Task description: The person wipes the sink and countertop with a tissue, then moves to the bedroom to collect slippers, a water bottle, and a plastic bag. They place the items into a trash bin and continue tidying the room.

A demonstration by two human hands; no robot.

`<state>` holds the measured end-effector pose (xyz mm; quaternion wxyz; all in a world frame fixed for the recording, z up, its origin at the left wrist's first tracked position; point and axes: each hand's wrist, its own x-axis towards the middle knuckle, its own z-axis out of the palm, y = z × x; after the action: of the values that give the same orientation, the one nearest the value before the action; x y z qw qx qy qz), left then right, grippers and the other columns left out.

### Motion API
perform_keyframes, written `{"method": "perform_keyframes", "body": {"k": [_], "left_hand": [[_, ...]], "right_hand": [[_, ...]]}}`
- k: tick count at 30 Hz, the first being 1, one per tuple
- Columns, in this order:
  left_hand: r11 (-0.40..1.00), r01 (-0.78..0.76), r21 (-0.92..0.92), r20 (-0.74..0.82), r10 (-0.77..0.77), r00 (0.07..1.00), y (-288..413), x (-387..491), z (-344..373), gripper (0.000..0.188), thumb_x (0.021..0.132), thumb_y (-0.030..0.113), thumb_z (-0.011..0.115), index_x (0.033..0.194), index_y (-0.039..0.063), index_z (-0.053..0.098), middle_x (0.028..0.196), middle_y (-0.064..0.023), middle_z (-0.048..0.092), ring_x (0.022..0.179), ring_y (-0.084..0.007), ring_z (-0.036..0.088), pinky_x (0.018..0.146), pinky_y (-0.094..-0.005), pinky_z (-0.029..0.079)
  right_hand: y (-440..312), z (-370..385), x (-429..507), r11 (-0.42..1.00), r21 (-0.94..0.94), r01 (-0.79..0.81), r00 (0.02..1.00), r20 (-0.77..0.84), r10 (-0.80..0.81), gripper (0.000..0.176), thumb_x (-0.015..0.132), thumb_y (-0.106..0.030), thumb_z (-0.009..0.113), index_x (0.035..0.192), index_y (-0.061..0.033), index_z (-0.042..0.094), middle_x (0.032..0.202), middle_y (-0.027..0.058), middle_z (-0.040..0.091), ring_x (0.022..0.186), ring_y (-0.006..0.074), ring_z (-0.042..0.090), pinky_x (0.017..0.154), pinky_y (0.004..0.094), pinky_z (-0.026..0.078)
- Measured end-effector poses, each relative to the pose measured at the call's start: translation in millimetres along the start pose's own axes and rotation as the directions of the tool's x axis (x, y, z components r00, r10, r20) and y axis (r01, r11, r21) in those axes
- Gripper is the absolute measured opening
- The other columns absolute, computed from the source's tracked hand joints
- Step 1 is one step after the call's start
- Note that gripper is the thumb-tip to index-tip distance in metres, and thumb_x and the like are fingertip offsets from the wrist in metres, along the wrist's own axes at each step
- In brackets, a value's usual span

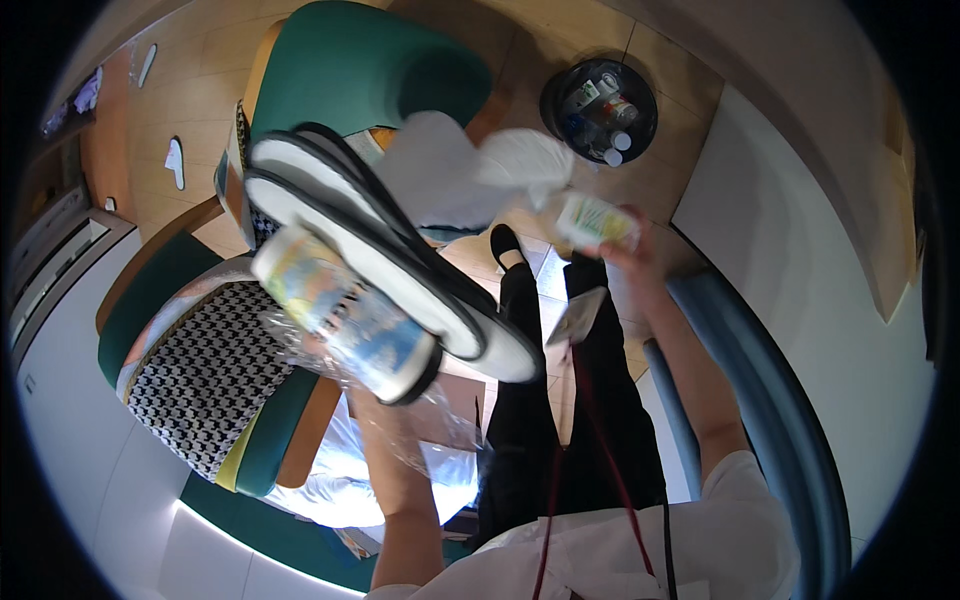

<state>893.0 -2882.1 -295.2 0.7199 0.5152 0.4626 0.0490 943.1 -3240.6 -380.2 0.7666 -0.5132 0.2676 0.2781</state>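
My left hand (322, 352) holds up a printed white cylindrical container (349, 311) with a dark base, along with clear crinkled plastic. White slippers with dark edging (367, 240) are bunched against the container; their far ends reach over the green chair. Most of my left hand's fingers are hidden behind these things. My right hand (634, 240) grips a small white packet with green and yellow print (596, 223), blurred by motion. Just beyond the packet is a blurred whitish thing (529, 161), and I cannot tell whether my right hand holds it.
A black waste bin (551, 112) with bottles stands on the wood floor ahead. Green chairs (337, 60), one with a houndstooth cushion (214, 375), are on the left. Slippers (178, 163) lie on the floor far left. A blue padded edge (780, 390) curves along the right.
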Motion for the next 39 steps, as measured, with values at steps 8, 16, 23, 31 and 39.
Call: {"method": "perform_keyframes", "body": {"k": [8, 16, 23, 31, 39], "left_hand": [[0.966, -0.194, 0.169, -0.186, 0.225, 0.956, 39.0, 57.0, 38.4, 0.05, 0.087, 0.033, 0.062, 0.124, 0.003, 0.047, 0.105, -0.0128, 0.059, 0.086, -0.0229, 0.061, 0.068, -0.0344, 0.053], [0.989, -0.135, -0.062, 0.293, 0.147, 0.945, 23.0, 55.9, 36.7, 0.05, 0.095, 0.042, 0.047, 0.127, 0.004, 0.042, 0.108, -0.0149, 0.058, 0.096, -0.0268, 0.062, 0.078, -0.0396, 0.058], [0.992, -0.089, -0.086, 0.308, 0.111, 0.945, -4.2, 7.7, 31.7, 0.049, 0.094, 0.041, 0.048, 0.126, 0.004, 0.044, 0.108, -0.0141, 0.059, 0.095, -0.0263, 0.062, 0.078, -0.0397, 0.057], [0.993, -0.043, -0.111, 0.233, 0.068, 0.97, -73.0, 2.3, 1.2, 0.047, 0.094, 0.039, 0.05, 0.125, 0.004, 0.045, 0.107, -0.0133, 0.059, 0.094, -0.0257, 0.062, 0.078, -0.0397, 0.057], [0.999, 0.036, -0.03, 0.245, -0.027, 0.969, -82.3, -12.3, -34.4, 0.045, 0.093, 0.037, 0.052, 0.123, 0.005, 0.046, 0.106, -0.0125, 0.059, 0.094, -0.0251, 0.062, 0.079, -0.0398, 0.056]], "right_hand": [[-2.1, -78.3, 179.9, 0.113, -0.994, 0.007, 0.863, -0.051, -0.503, 0.074, 0.077, -0.035, 0.073, 0.135, -0.0087, 0.036, 0.127, 0.0194, 0.045, 0.119, 0.0361, 0.045, 0.099, 0.0478, 0.037], [23.5, -99.0, 189.5, 0.176, -0.961, 0.214, 0.797, 0.067, -0.601, 0.07, 0.083, -0.025, 0.066, 0.142, -0.0067, 0.032, 0.137, 0.0217, 0.041, 0.128, 0.0346, 0.04, 0.105, 0.0423, 0.034], [149.7, -249.2, 242.3, 0.527, -0.799, -0.291, 0.755, -0.53, -0.386, 0.054, 0.089, -0.03, 0.06, 0.134, -0.0047, 0.044, 0.122, 0.0193, 0.051, 0.095, 0.027, 0.059, 0.078, 0.0368, 0.05], [167.8, -257.0, 370.8, 0.997, -0.067, -0.031, 0.89, -0.456, -0.003, 0.036, 0.087, -0.032, 0.06, 0.107, -0.0026, 0.06, 0.088, 0.0097, 0.063, 0.069, 0.0234, 0.061, 0.055, 0.0353, 0.049], [246.0, -169.6, 142.8, 0.925, 0.134, -0.356, 0.764, -0.529, 0.371, 0.042, 0.091, -0.026, 0.05, 0.114, 0.0087, 0.054, 0.091, 0.0201, 0.065, 0.066, 0.0308, 0.067, 0.052, 0.0379, 0.059]]}}
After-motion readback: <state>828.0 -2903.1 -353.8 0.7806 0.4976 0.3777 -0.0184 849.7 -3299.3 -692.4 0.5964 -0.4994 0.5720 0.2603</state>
